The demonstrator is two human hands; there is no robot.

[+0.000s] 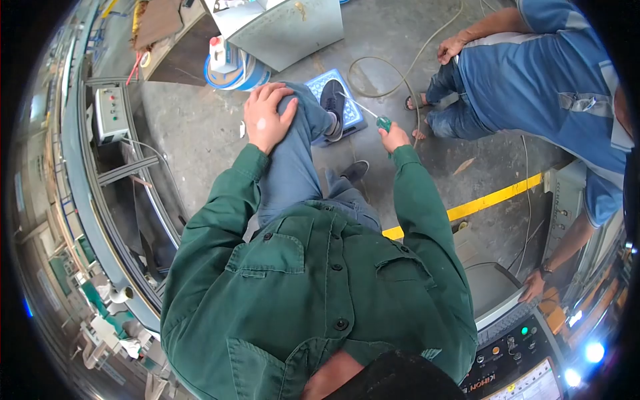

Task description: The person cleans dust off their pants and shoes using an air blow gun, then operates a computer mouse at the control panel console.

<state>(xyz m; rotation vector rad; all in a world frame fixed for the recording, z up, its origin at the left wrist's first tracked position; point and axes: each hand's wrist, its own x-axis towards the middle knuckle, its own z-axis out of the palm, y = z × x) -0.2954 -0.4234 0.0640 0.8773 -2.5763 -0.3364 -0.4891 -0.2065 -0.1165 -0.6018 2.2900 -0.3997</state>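
Note:
My left hand lies on my raised knee, its fingers spread over the blue-grey trousers. In my right hand is a screwdriver with a green handle. Its thin metal shaft points up and left, and the tip ends over or near my shoe; whether they touch I cannot tell. That shoe is dark and rests on a blue-and-white patterned step stool. My other shoe stands on the floor.
A co-worker in a blue shirt stands at the right, one hand on a machine with a control panel. A hose curls on the floor near a yellow line. Upper left are a bucket, a white jug and a control box.

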